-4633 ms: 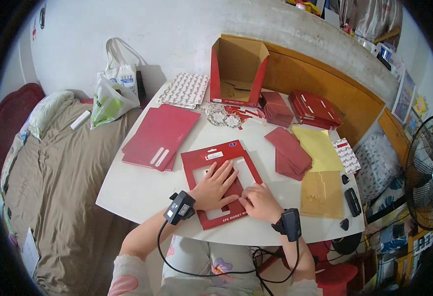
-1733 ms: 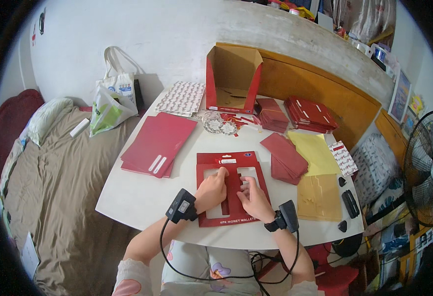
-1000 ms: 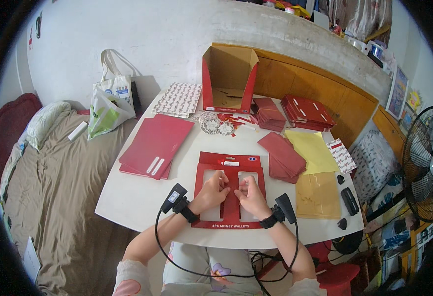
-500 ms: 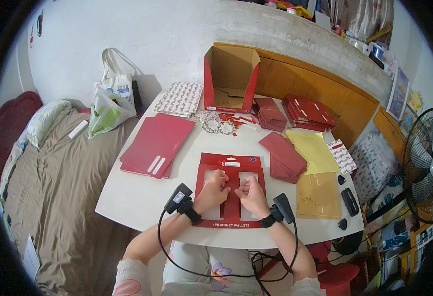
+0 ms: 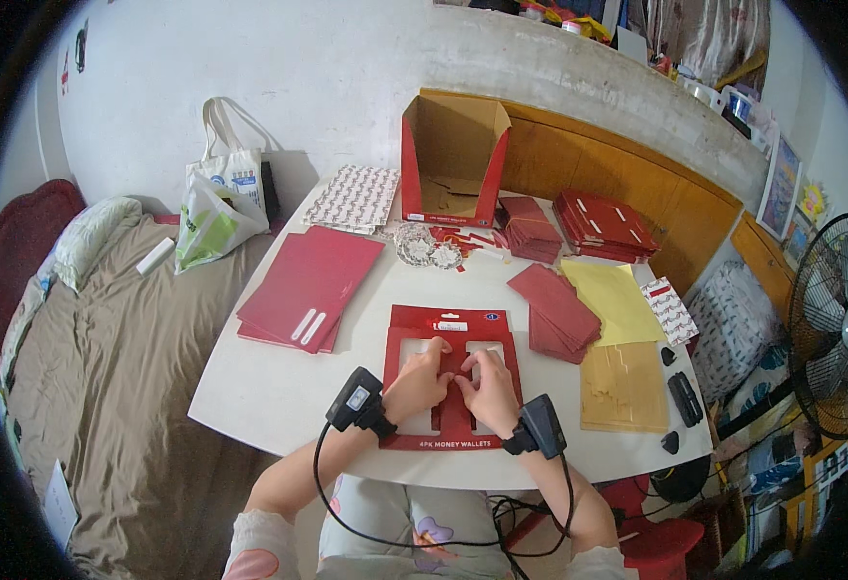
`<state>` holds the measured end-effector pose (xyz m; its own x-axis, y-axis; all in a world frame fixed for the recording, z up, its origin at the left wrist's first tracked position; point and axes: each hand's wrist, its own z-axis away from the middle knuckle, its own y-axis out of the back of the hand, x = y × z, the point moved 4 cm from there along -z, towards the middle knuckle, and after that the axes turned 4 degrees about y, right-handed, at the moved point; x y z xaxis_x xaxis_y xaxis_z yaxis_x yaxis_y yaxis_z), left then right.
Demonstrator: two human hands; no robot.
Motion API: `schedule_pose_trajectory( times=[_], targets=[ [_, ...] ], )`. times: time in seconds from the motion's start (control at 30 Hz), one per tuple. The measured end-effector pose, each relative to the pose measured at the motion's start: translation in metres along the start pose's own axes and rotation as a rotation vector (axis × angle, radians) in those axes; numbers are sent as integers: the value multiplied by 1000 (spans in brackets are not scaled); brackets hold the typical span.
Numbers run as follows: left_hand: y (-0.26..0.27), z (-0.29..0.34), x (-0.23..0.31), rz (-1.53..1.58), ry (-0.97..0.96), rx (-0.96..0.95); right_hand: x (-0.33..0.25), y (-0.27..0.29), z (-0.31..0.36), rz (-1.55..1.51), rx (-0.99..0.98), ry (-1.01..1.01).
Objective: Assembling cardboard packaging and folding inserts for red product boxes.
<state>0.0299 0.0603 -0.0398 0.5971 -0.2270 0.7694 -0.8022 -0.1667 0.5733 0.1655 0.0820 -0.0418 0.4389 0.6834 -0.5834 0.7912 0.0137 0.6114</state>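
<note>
A flat red cardboard wallet pack [image 5: 409,317] with two tall window cutouts and a hang-hole flap lies near the table's front edge. My left hand [image 5: 416,385] rests over its left window, fingers curled and thumb pointing inward. Over the right window, my right hand [image 5: 491,391] is bent into a pinch. Both sets of fingertips meet above the red strip between the windows. Whatever they pinch is too small or hidden to make out. Dark straps with small black devices circle both wrists.
Red sheets [image 5: 313,280] lie left on the white table [image 5: 250,396]. Red envelopes [image 5: 555,314], yellow paper [image 5: 617,300] and a clear yellowish sleeve [image 5: 625,387] lie right. Behind stand an open red carton [image 5: 455,145], stacked red packs [image 5: 603,222] and sticker rolls [image 5: 426,246]. A fan [image 5: 835,324] stands right.
My right hand has shifted left, so the fingertips of both hands now come together over the middle strip. The pack remains in about the same place.
</note>
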Motion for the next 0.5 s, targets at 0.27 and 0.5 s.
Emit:
schedule_pose_trajectory(
  times=[0.27,0.5],
  targets=[
    [9,7,25,-389,138,-100,-19,8,1,114,-48,26],
    [8,10,17,-613,-222,-154,-27,7,4,299,-108,277]
  ],
)
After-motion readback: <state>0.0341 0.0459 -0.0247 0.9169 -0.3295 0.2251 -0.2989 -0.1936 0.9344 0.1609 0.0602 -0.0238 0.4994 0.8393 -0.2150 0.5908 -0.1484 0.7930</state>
